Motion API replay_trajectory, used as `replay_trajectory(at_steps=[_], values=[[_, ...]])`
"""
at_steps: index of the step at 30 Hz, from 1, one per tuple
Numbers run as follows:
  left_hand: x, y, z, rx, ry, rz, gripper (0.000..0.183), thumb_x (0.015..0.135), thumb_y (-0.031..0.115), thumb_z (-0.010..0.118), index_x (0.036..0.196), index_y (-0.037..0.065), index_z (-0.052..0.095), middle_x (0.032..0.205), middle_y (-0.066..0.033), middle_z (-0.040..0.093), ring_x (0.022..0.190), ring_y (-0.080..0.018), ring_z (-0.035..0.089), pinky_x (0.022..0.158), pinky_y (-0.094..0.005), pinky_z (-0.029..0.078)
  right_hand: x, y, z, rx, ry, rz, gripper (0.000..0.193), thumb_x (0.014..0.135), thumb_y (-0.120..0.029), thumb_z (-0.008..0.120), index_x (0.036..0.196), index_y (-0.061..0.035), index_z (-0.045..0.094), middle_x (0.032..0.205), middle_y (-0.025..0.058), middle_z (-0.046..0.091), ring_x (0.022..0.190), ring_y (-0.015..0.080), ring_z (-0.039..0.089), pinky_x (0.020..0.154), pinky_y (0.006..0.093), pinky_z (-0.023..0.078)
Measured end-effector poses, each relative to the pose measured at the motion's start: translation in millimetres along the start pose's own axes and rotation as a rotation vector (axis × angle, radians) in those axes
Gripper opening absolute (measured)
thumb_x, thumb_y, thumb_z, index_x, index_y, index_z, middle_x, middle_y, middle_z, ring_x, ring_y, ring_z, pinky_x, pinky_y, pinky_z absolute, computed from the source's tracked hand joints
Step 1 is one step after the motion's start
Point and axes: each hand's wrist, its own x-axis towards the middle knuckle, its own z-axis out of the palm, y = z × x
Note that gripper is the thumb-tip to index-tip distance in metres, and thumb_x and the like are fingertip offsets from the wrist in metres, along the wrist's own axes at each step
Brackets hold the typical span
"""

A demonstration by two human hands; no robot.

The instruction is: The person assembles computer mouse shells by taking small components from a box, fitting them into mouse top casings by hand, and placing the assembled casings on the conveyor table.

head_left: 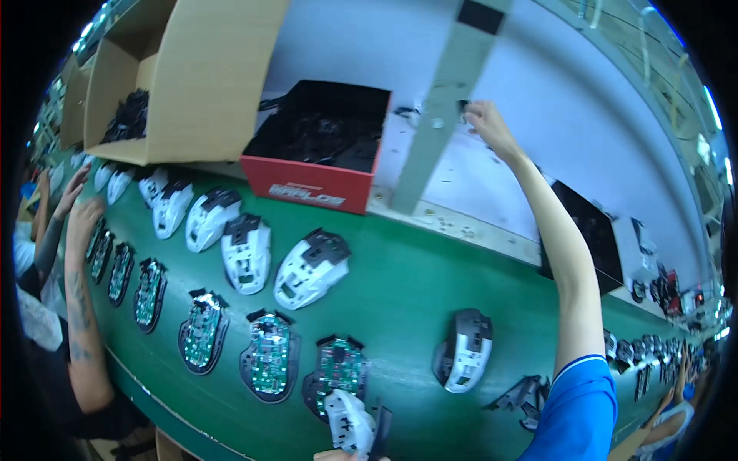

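At the lower edge, my left hand (pixel 338 456) shows only its fingers, closed on a white mouse shell (pixel 350 421). A dark strip-like piece (pixel 380 432) stands beside that shell. Just beyond is a dark mouse base with a green circuit board (pixel 340 373), partly covered by the shell. My right arm stretches far forward to the shelf behind the bench. There my right hand (pixel 484 124) is pinched near the grey post, with a small dark bit (pixel 463 106) at the fingertips that I cannot make out. A closed grey-and-white mouse (pixel 467 352) sits right of centre.
White-and-grey shells (pixel 314 269) and boards on bases (pixel 269 357) line the green bench (pixel 407 284). Behind stand a red box of black parts (pixel 307 188), a cardboard box (pixel 207 84) and a grey post (pixel 442 115). Dark pieces (pixel 519 393) lie right; a co-worker's arm (pixel 81 307) is left.
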Motion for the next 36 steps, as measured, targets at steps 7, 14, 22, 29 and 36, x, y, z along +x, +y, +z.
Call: replay_trajectory(at_steps=[7,14,22,29,36], values=[[2.2,4.1,-5.9,0.075,0.019,0.076,0.022,0.073,0.007,0.074,0.088,-0.002,0.060,0.091,-0.0125,0.049,0.079,-0.0272,0.050,0.069,-0.0361,0.043,-200.0,-130.2,-85.1,0.829,-0.047,0.706,0.042,0.081,-0.005,0.066,0.121,0.0045,0.055,0.124,0.0134,0.053,0.106,0.0188,0.054,0.091,0.0354,0.049],[4.3,-7.5,9.6,0.172,0.076,0.243,0.026,0.075,0.009,0.072,0.088,-0.005,0.056,0.085,-0.0112,0.045,0.076,-0.0265,0.048,0.065,-0.0362,0.040,-297.6,-139.3,-96.8,0.476,-0.064,0.621,0.033,0.080,-0.002,0.065,0.113,-0.0012,0.062,0.122,0.0068,0.051,0.101,0.0156,0.056,0.085,0.0310,0.052],[-1.2,-14.3,1.4,0.136,0.038,0.539,0.025,0.070,0.006,0.075,0.090,-0.003,0.064,0.083,-0.0088,0.045,0.072,-0.0223,0.046,0.061,-0.0326,0.042,-345.4,-131.9,-112.4,-0.650,-0.240,-0.627,0.027,0.076,-0.004,0.062,0.103,0.0018,0.060,0.130,0.0110,0.046,0.108,0.0255,0.056,0.089,0.0365,0.050],[-18.9,17.2,6.3,0.071,-0.143,0.560,0.027,0.070,0.009,0.076,0.092,-0.001,0.066,0.081,-0.0049,0.045,0.070,-0.0189,0.046,0.058,-0.0281,0.041,-364.0,-133.3,-127.4,-0.790,-0.498,-0.617,0.027,0.080,-0.007,0.058,0.106,-0.0023,0.063,0.138,0.0071,0.040,0.120,0.0233,0.045,0.102,0.0412,0.039],[-37.0,49.2,-3.1,-0.161,-0.189,0.098,0.024,0.073,0.009,0.075,0.088,-0.003,0.060,0.084,-0.0058,0.047,0.076,-0.0158,0.047,0.066,-0.0259,0.039,-357.2,-150.3,-142.4,-0.296,-0.114,-0.149,0.036,0.075,0.006,0.054,0.109,-0.0053,0.063,0.116,0.0087,0.058,0.108,0.0283,0.051,0.092,0.0367,0.044]])
